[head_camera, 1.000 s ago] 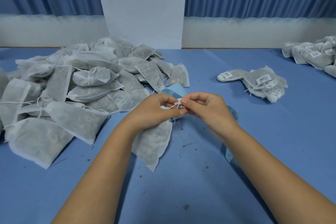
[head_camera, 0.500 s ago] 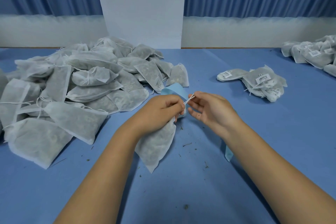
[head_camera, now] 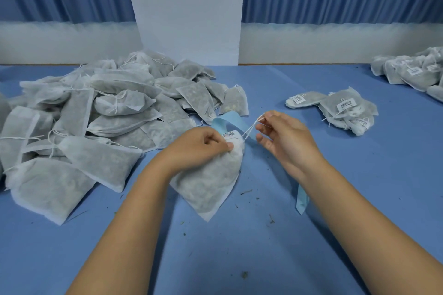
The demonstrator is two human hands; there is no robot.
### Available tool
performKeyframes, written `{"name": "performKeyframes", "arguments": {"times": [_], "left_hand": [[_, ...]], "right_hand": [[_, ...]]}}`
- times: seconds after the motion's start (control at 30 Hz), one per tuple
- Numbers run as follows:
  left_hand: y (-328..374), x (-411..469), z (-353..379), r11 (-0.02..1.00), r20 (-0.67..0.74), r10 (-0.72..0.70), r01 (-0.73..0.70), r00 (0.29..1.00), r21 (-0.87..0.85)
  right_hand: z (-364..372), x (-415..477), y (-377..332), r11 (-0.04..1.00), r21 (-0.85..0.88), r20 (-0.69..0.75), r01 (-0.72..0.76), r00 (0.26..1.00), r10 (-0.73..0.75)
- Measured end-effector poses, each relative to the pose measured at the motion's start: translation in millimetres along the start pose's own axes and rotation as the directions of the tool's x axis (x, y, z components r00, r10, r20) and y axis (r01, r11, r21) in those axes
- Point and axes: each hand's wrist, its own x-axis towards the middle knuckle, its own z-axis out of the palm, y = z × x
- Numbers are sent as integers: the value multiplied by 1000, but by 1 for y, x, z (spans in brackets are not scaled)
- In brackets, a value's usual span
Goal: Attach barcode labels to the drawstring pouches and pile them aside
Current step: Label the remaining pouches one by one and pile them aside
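At the table (head_camera: 263, 246), the left hand (head_camera: 199, 148) curls its fingers round the neck of the pouch (head_camera: 208, 182), a barcode label (head_camera: 229, 134) seemingly tied there, while the right hand (head_camera: 285, 141) pinches the drawstring (head_camera: 250, 128) taut, where an overhard tug could snap it or tear the label.

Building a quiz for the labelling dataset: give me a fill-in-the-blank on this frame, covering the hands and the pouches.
The left hand grips the neck of a pouch that carries a barcode ____.
The right hand pinches that pouch's white ____ and holds it taut.
The big pile without labels lies on the person's ____.
The small labelled pile lies on the person's ____.
Missing: label; drawstring; left; right.
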Motion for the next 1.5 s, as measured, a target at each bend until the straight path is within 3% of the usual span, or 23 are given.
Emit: {"name": "performKeyframes", "arguments": {"times": [0.17, 0.3, 0.43, 0.53, 0.67, 0.8, 0.9, 0.97, 1.03, 1.1, 1.2, 1.3, 1.4, 1.5], "left_hand": [[1, 3, -7, 998, -193, -38, 28, 980, -54], [5, 7, -1, 986, -392, -79, 15, 917, -165], [10, 6, -2, 875, -353, -171, -23, 920, -484], [13, 6, -2, 790, -342, -205, -51, 917, -610], [13, 4, -1, 777, -293, -165, -59, 942, -627], [9, -2, -7, 869, -75, -123, 71, 990, -490], [0, 2, -10, 889, -57, -174, 132, 983, -438], [-6, 5, -16, 897, -102, -229, 170, 968, -408], [-15, 11, -24, 883, -168, -321, 231, 932, -407], [-23, 14, -32, 841, -189, -415, 296, 890, -454], [-29, 14, -36, 739, -79, -492, 367, 867, -565], [-30, 14, -33, 630, 86, -474, 406, 876, -662], [-31, 15, -28, 569, 158, -434, 405, 887, -716], [-30, 12, -26, 502, 219, -394, 409, 892, -762]], "right_hand": [[9, -12, 4, 909, -264, 194, 322, 941, -277], [14, -20, 17, 761, -448, 372, 470, 871, -320], [17, -22, 31, 693, -534, 412, 484, 865, -287], [17, -21, 31, 669, -533, 448, 518, 844, -296], [15, -20, 31, 699, -494, 439, 517, 842, -313], [12, -15, 31, 710, -460, 445, 533, 830, -336], [9, -10, 32, 702, -501, 453, 506, 845, -285], [9, -2, 29, 688, -545, 351, 480, 875, -333], [7, 16, 22, 611, -656, 221, 442, 887, -404], [6, 39, 16, 537, -774, 139, 336, 917, -375], [10, 66, 15, 437, -890, 73, 133, 986, -151], [22, 70, 16, 394, -916, 76, 71, 997, -3], [25, 68, 16, 401, -914, 57, 56, 998, -9], [22, 58, 7, 503, -864, 18, -4, 999, 39]]}}
